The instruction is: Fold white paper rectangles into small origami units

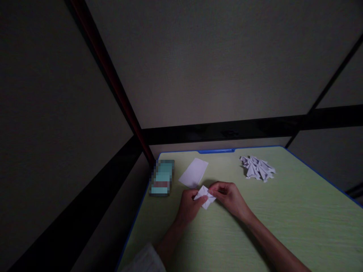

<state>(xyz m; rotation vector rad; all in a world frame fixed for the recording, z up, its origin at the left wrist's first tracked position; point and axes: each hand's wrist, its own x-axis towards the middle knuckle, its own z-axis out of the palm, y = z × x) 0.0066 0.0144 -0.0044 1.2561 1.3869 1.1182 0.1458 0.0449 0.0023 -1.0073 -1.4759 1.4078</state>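
Observation:
Between my two hands is a small piece of folded white paper [205, 192], roughly square and turned cornerwise, with crease lines on its face. My left hand [188, 207] grips its left side, the thumb lying across the front and the fingers behind. On the other side, my right hand [228, 195] pinches the upper right edge between thumb and fingertips. The paper is held just above the table, and its underside is hidden. Just beyond my left hand lies a flat stack or sheet of white paper [194, 172].
The pale green table [283, 219] has a blue rim and a blue strip [217, 151] at its far edge. A pile of folded white paper pieces [258, 169] sits at the back right. At the left lies a phone [162, 177] with a blurred screen. Walls [212, 68] stand behind and left.

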